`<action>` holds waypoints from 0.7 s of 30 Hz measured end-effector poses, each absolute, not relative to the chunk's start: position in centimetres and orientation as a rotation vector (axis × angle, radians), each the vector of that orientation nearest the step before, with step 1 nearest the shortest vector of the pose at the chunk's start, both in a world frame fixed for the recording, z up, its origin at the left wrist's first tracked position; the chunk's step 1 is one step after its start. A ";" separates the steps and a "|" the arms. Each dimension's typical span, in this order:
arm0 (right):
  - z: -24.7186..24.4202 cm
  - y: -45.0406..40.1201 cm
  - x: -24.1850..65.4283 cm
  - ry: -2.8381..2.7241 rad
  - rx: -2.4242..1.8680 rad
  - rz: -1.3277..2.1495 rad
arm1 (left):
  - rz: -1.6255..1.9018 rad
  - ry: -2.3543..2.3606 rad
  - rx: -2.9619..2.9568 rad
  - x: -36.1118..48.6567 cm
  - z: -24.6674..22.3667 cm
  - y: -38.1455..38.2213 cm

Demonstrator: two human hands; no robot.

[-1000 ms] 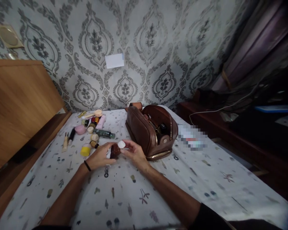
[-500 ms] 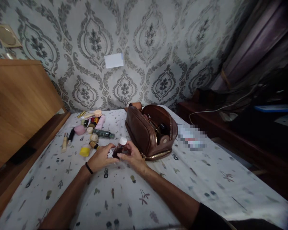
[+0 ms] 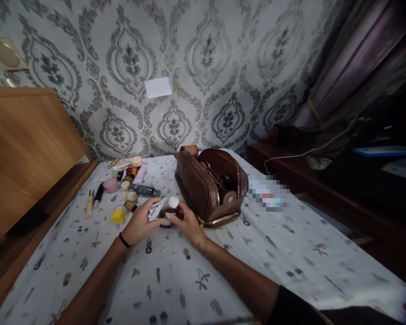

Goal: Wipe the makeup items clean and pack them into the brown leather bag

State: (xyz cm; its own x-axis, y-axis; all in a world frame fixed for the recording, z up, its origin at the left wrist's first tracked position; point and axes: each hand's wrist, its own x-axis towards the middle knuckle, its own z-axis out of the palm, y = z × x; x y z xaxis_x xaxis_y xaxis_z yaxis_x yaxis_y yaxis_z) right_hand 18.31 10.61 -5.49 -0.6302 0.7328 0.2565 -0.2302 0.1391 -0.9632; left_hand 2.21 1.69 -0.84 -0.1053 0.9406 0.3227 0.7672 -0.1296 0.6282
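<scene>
A small dark bottle with a white cap (image 3: 171,212) is gripped by my right hand (image 3: 189,225), low over the sheet. My left hand (image 3: 140,225), with a black band on its wrist, is closed around a crumpled white wipe or tissue (image 3: 155,210) pressed at the bottle's left side. Just behind my right hand stands an open brown leather bag (image 3: 203,185); a black item (image 3: 228,181) shows inside it. A dark green bottle (image 3: 145,190) and a small brown bottle (image 3: 131,206) lie beyond my left hand.
To the left are a yellow-lidded jar (image 3: 118,215), a pink jar (image 3: 111,185), a pink tube (image 3: 140,173) and several other cosmetics. A wooden cabinet (image 3: 30,153) borders the left side. A blurred item (image 3: 267,194) lies right of the bag on the patterned sheet (image 3: 176,289).
The bottle has turned more upright between my hands. More of the white wipe or tissue now shows in my left hand. The view has shifted slightly.
</scene>
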 end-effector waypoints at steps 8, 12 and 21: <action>-6.1 11.1 18.3 -1.657 -0.534 1.546 | 1.020 1.808 2.243 3.3 -2.5 1.9; -6.2 11.3 18.2 -1.592 -0.610 1.614 | 1.079 1.784 2.289 3.4 -2.6 1.8; -5.4 10.4 18.4 -1.397 -0.662 1.728 | 1.034 1.656 2.222 3.1 -2.5 1.8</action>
